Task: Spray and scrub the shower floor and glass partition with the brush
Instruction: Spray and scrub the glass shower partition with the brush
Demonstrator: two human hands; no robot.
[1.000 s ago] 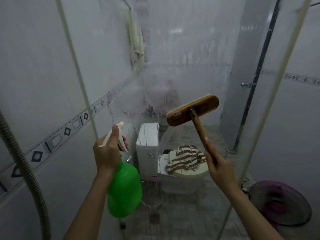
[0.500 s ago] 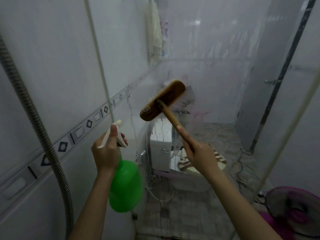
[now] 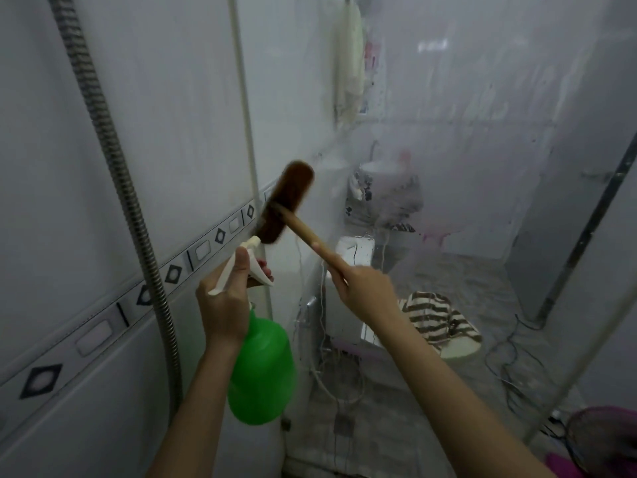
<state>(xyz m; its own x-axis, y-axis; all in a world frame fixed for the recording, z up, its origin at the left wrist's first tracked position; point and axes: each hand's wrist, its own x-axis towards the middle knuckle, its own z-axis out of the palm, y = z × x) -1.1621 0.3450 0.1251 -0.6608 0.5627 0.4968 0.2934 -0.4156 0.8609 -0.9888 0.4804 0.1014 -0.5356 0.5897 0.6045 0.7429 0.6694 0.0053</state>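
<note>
My right hand [image 3: 365,291] grips the wooden handle of a scrub brush [image 3: 287,201], whose brown head is blurred and pressed near the left edge of the wet glass partition [image 3: 465,160], close to the white frame strip [image 3: 246,132]. My left hand [image 3: 224,298] holds a green spray bottle [image 3: 262,370] by its white trigger head, just below and left of the brush head. The bottle hangs upright beside the tiled wall [image 3: 86,167]. The shower floor is not in view.
A metal shower hose [image 3: 127,208] runs down the wall on the left. Behind the glass stand a toilet [image 3: 355,270] with a striped cloth [image 3: 437,315] on its lid, a sink, a hanging towel [image 3: 350,56], floor cables and a pink fan [image 3: 599,439].
The brush has swept left across the glass, from the middle to the frame at the wall. My view turned right to left with it. The spray bottle stayed in place.
</note>
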